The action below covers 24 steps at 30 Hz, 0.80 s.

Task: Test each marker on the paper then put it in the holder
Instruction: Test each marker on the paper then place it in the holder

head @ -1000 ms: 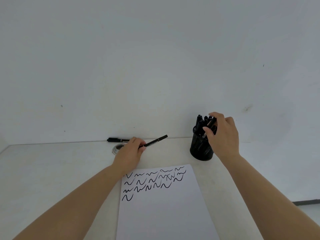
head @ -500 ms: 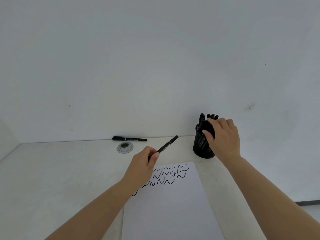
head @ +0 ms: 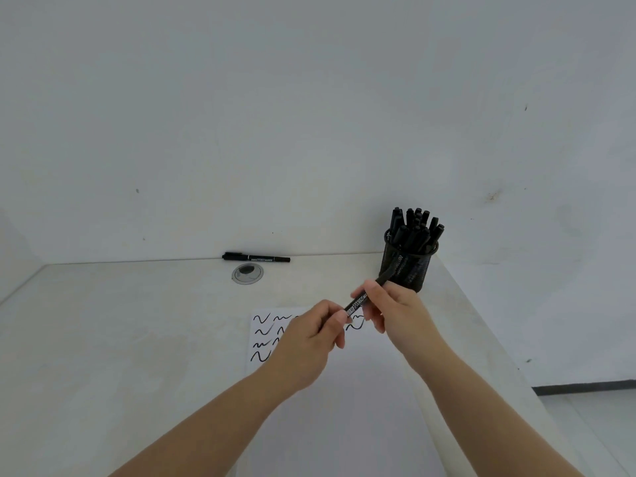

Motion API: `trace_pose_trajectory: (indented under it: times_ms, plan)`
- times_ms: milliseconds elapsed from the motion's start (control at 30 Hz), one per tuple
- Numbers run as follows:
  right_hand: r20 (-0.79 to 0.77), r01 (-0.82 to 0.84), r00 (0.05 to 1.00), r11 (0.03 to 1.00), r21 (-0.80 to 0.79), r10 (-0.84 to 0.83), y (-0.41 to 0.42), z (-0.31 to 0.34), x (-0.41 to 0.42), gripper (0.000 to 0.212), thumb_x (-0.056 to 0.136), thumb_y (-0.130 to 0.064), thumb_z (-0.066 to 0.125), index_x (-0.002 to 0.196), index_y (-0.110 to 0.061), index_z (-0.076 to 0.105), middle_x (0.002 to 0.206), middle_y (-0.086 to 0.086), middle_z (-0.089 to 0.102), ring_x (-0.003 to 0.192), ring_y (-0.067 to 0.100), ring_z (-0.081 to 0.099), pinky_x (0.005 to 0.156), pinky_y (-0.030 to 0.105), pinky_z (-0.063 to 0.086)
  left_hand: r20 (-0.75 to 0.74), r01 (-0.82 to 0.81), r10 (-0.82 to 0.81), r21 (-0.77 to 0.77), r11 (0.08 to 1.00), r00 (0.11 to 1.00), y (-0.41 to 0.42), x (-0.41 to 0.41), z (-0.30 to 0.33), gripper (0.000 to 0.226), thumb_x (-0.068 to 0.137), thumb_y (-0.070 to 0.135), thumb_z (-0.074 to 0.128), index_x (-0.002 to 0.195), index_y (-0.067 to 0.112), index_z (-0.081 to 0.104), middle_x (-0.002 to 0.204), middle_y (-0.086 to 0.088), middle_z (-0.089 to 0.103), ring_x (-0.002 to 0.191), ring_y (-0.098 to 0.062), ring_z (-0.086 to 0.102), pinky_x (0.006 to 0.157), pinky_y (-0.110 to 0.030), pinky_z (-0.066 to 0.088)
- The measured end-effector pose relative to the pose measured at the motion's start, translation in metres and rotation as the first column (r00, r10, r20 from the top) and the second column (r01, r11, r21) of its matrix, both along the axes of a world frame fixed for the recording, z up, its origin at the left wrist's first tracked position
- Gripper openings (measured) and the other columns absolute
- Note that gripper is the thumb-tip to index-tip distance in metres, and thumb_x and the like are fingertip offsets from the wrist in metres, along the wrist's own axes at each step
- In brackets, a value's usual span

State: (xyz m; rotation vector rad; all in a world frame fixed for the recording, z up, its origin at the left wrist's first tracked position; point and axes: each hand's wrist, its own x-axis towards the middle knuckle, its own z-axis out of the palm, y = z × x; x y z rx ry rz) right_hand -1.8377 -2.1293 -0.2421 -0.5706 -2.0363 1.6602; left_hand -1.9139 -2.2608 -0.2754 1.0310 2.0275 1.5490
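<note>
A black marker (head: 358, 302) slants over the top of the white paper (head: 337, 407). My left hand (head: 311, 342) pinches its lower end and my right hand (head: 395, 313) grips its upper part. Black squiggles (head: 261, 335) fill the paper's top rows, partly hidden by my hands. The black mesh holder (head: 409, 266) stands just behind my right hand, packed with several black markers. One more black marker (head: 256, 258) lies flat against the wall at the back of the table.
A round grey cable grommet (head: 247, 273) is set in the white table in front of the lying marker. The table's right edge (head: 488, 325) runs diagonally past the holder. A white wall closes the back.
My right hand left the holder and came down to the marker. My left hand carried the marker right, over the paper's top, so both hands now hold it.
</note>
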Motion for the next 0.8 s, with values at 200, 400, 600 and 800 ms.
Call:
trace_pose_trajectory:
  times_ms: [200, 400, 600, 800]
  plan:
    - [-0.011, 0.134, 0.991, 0.984, -0.120, -0.136, -0.015, -0.011, 0.006, 0.030, 0.095, -0.027, 0.046, 0.073, -0.014, 0.061, 0.046, -0.006, 0.052, 0.043, 0.006, 0.043, 0.047, 0.015, 0.036, -0.233, -0.055, 0.014, -0.167, 0.984, 0.972, -0.014, 0.010, -0.002, 0.020, 0.096, 0.030, 0.041, 0.082, 0.031, 0.055, 0.061, 0.014, 0.059, 0.049, -0.003, 0.041, 0.048, -0.015, 0.031]
    - [-0.004, 0.131, 0.991, 0.987, -0.093, -0.132, -0.023, -0.021, 0.003, 0.039, 0.097, -0.029, 0.039, 0.064, -0.014, 0.055, 0.039, -0.007, 0.046, 0.038, 0.005, 0.038, 0.041, 0.014, 0.032, -0.181, 0.035, -0.081, -0.245, 0.969, 0.980, -0.017, 0.015, 0.011, 0.032, 0.098, 0.031, 0.034, 0.069, 0.029, 0.048, 0.051, 0.011, 0.043, 0.048, -0.005, 0.035, 0.050, -0.023, 0.027]
    - [-0.124, 0.467, 0.832, 0.803, -0.369, -0.541, 0.054, 0.004, 0.024, 0.033, 0.093, -0.028, 0.041, 0.065, -0.017, 0.052, 0.043, -0.004, 0.046, 0.035, 0.004, 0.037, 0.039, 0.018, 0.031, 0.129, 0.090, -0.058, -0.256, 0.963, 0.990, -0.051, -0.006, 0.010, 0.037, 0.098, 0.029, 0.035, 0.065, 0.022, 0.050, 0.047, 0.010, 0.041, 0.045, -0.007, 0.033, 0.048, -0.020, 0.028]
    - [-0.156, 0.389, 0.904, 0.917, -0.086, -0.398, 0.047, -0.004, 0.015, 0.018, 0.085, -0.021, 0.061, 0.068, -0.021, 0.058, 0.054, -0.002, 0.057, 0.043, 0.001, 0.049, 0.049, 0.018, 0.038, -0.331, -0.027, -0.110, -0.385, 0.922, 0.937, -0.043, 0.000, -0.011, 0.014, 0.095, 0.032, 0.040, 0.084, 0.032, 0.049, 0.078, 0.018, 0.065, 0.068, -0.001, 0.055, 0.063, -0.015, 0.040]
